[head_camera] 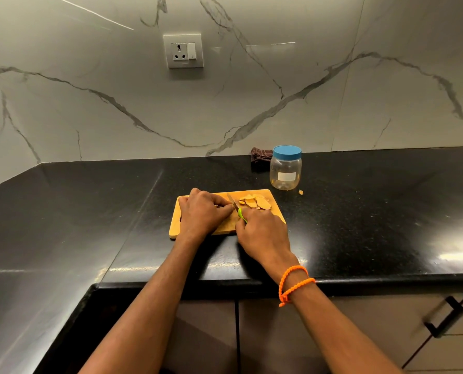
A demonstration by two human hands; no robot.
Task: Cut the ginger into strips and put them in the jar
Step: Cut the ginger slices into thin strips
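Observation:
A wooden cutting board point(274, 211) lies on the black counter. My left hand point(202, 213) curls over a piece of ginger on the board, which its fingers mostly hide. My right hand point(261, 233) grips the green handle of a small knife point(237, 209), its blade set just right of my left fingertips. Several ginger slices point(256, 202) lie piled on the board's far right part. A clear plastic jar point(285, 171) with a blue lid on it stands behind the board, to the right.
A dark folded cloth point(260, 156) lies against the marble wall left of the jar. A small ginger scrap point(301, 192) sits on the counter by the jar. The counter's front edge point(360, 279) runs below my wrists, cabinet doors beneath.

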